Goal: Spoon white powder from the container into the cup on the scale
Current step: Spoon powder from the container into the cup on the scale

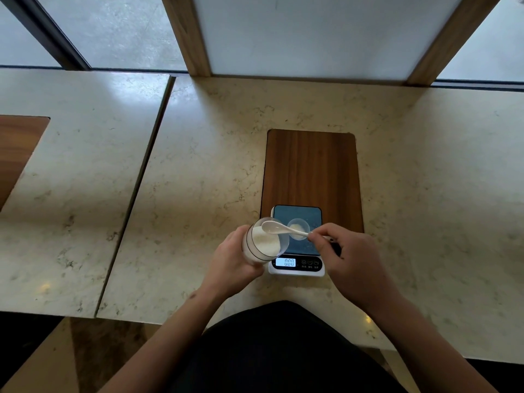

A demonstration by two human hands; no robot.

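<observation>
"With the container [262, 242] tilted toward the scale [296, 242], what is each hand doing?"

"I record my left hand [231, 260] wrapped around the container's body, mouth angled toward my right so the white powder [265, 241] banks against the lower wall and lies within reach. My right hand [350, 258] pinches the handle end of the white spoon [283, 228] between fingertips; its bowl sits at the container's rim. I cannot tell whether the bowl is loaded."

"And the cup?"

"The cup [297, 228] stands on the scale's blue platform, just beside the container's mouth, apparently holding a little powder already. The display [289, 262] seems to show zeros. I judge the container is held close so the carry is short and spills are few."

"Clearances?"

"The scale sits partly on a wooden inlay [312, 165] in the stone counter [198, 165], near the counter's front edge. Open counter lies well to both sides. The tight spot is between container rim and cup: the spoon handle passes directly over the cup, so a low sweep could knock it."
</observation>
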